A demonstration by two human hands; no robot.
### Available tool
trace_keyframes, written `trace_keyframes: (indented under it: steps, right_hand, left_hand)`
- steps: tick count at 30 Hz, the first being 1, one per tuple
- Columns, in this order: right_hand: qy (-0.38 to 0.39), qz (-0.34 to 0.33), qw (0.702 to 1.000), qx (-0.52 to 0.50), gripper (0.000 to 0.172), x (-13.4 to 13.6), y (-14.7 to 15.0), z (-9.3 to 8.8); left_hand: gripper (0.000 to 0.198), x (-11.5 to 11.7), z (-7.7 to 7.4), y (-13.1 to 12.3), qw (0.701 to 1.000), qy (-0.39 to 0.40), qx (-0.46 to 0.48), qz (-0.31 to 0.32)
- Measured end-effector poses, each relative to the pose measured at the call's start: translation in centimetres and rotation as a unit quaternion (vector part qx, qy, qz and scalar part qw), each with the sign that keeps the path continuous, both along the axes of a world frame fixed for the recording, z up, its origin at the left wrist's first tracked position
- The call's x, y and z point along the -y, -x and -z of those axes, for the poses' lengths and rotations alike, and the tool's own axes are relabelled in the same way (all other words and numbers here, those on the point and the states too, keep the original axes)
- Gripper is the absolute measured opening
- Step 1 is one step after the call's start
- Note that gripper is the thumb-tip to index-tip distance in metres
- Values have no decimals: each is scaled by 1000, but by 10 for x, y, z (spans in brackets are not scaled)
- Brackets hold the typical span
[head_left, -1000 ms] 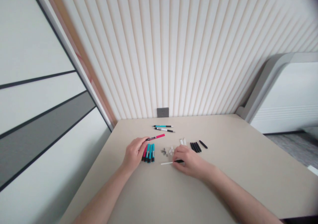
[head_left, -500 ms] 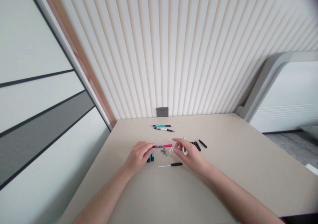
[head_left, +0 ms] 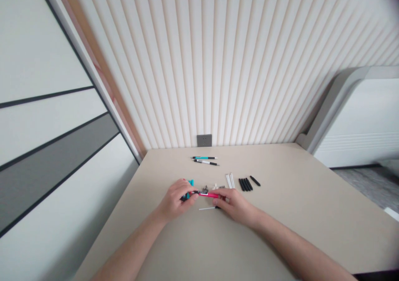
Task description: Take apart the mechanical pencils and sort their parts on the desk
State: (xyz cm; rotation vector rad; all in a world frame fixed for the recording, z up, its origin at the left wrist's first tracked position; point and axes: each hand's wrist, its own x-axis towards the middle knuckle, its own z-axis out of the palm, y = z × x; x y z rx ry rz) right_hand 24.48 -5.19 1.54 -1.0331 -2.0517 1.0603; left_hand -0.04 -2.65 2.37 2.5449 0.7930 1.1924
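A red and black pen barrel (head_left: 212, 195) lies level between my hands, just above the table. Its black end with the clip is pinched in my left hand (head_left: 178, 197). My right hand (head_left: 234, 203) has its thumb and fingers closed on the red end. Teal pen parts (head_left: 190, 183) are partly hidden behind my left hand. Small dark metal pieces (head_left: 205, 188) and small white pieces (head_left: 215, 186) sit just beyond the barrel. Nearer to me is a thin pale rod (head_left: 206, 209), its black end mostly covered by my right hand.
Several white sticks (head_left: 230, 180) and a row of black pen grips (head_left: 245, 184) lie to the right, with one grip (head_left: 254, 181) set apart. Two pens, one teal (head_left: 204, 158) and one white (head_left: 205, 162), lie toward the wall, below a dark socket (head_left: 204, 140).
My right hand has moved left and down and closed on the red end of the barrel. The barrel has come slightly lower, and the white sticks and black grips are uncovered.
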Motion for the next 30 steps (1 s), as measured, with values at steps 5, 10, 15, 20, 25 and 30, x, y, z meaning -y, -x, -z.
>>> trace_keyframes:
  steps: [5,10,15,20,25,30]
  right_hand:
    - [8,3,1000,-5,29,1,0,-1]
    - [8,21,1000,-15,30,0,-2,-7]
    - [17,7,1000,-16,27,0,-2,-6]
    - [23,-33,999,0,26,0,-2,-2]
    - [28,-28,999,-1,25,0,-2,-2]
    - [34,-15,999,-5,28,1,-2,-5]
  left_hand:
    - [9,0,-1,1,999,25,29,-16]
    - [11,1,-3,1,998,47,34,-38]
    - [12,2,-4,2,996,59,34,-59]
    - [11,2,-2,2,995,81,41,-30]
    - [10,2,2,3,995,90,48,-19]
    - [11,2,0,3,995,87,36,-36]
